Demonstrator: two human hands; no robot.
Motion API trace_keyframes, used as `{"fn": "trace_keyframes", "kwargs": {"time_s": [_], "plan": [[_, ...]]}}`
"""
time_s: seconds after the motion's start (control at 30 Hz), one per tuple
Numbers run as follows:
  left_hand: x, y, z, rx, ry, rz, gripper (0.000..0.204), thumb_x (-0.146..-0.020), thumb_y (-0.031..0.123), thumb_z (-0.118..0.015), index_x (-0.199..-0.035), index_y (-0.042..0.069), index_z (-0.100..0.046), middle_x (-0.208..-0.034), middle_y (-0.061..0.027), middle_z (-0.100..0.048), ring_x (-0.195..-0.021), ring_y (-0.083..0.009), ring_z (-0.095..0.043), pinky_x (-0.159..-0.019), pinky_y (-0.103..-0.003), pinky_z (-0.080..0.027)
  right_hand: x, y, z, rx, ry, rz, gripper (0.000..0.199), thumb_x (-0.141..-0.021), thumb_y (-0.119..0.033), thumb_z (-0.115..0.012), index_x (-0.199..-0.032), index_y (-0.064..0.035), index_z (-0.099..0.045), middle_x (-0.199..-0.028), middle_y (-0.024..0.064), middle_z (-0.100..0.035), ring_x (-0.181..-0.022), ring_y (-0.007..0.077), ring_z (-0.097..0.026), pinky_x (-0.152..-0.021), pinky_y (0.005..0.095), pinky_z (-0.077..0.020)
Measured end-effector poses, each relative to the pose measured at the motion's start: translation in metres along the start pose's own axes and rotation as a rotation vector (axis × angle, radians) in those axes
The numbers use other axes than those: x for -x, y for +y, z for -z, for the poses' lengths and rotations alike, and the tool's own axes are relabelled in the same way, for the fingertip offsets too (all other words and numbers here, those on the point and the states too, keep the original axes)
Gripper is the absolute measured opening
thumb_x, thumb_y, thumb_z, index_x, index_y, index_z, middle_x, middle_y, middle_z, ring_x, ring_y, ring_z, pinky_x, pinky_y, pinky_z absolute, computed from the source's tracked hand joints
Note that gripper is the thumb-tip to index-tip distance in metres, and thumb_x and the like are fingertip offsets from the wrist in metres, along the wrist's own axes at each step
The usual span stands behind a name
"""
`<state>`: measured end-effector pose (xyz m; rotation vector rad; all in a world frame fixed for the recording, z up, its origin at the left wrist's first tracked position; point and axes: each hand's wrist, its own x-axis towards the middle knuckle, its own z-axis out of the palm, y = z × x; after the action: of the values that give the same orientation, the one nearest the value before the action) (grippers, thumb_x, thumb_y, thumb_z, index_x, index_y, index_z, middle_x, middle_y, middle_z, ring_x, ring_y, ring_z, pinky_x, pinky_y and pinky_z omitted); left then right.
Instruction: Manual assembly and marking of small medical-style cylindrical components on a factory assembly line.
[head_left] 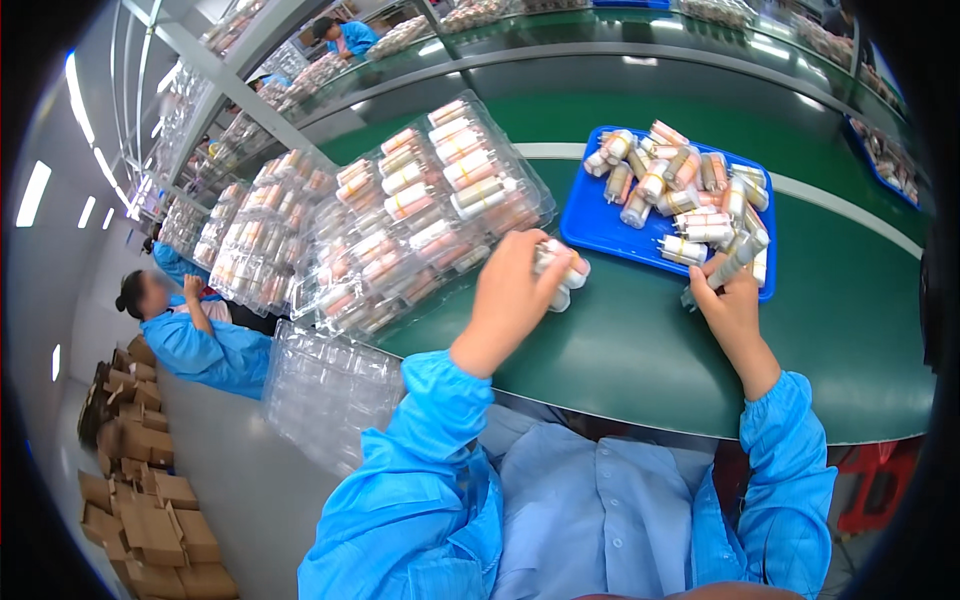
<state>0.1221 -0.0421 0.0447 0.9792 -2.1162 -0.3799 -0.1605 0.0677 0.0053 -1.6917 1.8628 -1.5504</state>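
Note:
My left hand (508,292) is closed around a few small white and pink cylinders (563,272), just left of a blue tray. My right hand (733,303) grips a greyish, slightly translucent cylinder (735,258), held tilted over the tray's near right corner. Inside the blue tray (592,222) lies a loose heap of short cylinders (672,178) in white, pink and grey-beige, some with yellow bands and thin pins at the end. Left of my left hand, clear plastic compartment trays (545,192) hold more such cylinders in rows.
The green work surface (620,340) curves in front of me. Empty clear trays (325,385) jut past its left edge. More filled trays (265,235) stand farther left, near a seated co-worker in blue (205,345). Cardboard boxes (150,510) are piled on the floor; a red stool (872,485) stands at right.

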Motion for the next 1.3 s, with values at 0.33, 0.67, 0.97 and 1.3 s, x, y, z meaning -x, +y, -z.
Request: {"fn": "trace_keyframes", "kwargs": {"time_s": [0.33, 0.67, 0.97, 1.3], "plan": [[-0.058, -0.11, 0.207, -0.998, 0.318, 0.089, 0.046, -0.095, 0.046, -0.067, -0.116, 0.005, -0.07, -0.096, -0.0181, -0.068, -0.092, -0.0349, -0.067, -0.079, -0.044, -0.053, 0.007, -0.011, -0.007, -0.063, -0.084, -0.085, 0.021, -0.091, -0.012, -0.072, -0.076, -0.0014, -0.063, -0.062, 0.004, -0.062, -0.054, 0.0118, -0.055, -0.051, 0.0299, -0.0422], [-0.078, -0.169, 0.213, -0.659, 0.137, 0.145, 0.036, -0.104, 0.034, -0.053, -0.122, 0.006, -0.067, -0.115, -0.0255, -0.067, -0.11, -0.0446, -0.061, -0.092, -0.051, -0.05, 0.005, -0.003, -0.003, -0.017, -0.07, -0.07, 0.02, -0.09, -0.012, -0.072, -0.076, -0.0019, -0.063, -0.063, 0.0045, -0.062, -0.054, 0.0117, -0.056, -0.053, 0.0286, -0.045], [-0.077, -0.196, 0.197, -0.59, -0.21, 0.156, 0.043, -0.108, 0.042, -0.044, -0.138, 0.016, -0.061, -0.148, -0.0167, -0.053, -0.144, -0.0396, -0.04, -0.118, -0.048, -0.034, 0.008, -0.006, -0.006, -0.026, -0.089, -0.042, 0.02, -0.089, -0.011, -0.074, -0.076, -0.0024, -0.062, -0.063, 0.0048, -0.063, -0.053, 0.012, -0.057, -0.052, 0.0288, -0.0449], [-0.059, -0.115, 0.14, -0.943, 0.194, -0.162, 0.051, -0.105, 0.031, -0.046, -0.148, 0.003, -0.048, -0.156, -0.0228, -0.042, -0.147, -0.0437, -0.034, -0.121, -0.053, -0.021, 0.015, 0.009, -0.015, 0.092, -0.065, -0.008, 0.037, -0.085, -0.033, -0.077, -0.072, -0.0039, -0.059, -0.063, 0.0166, -0.058, -0.058, 0.0364, -0.058, -0.054, 0.048, -0.0459]]}}
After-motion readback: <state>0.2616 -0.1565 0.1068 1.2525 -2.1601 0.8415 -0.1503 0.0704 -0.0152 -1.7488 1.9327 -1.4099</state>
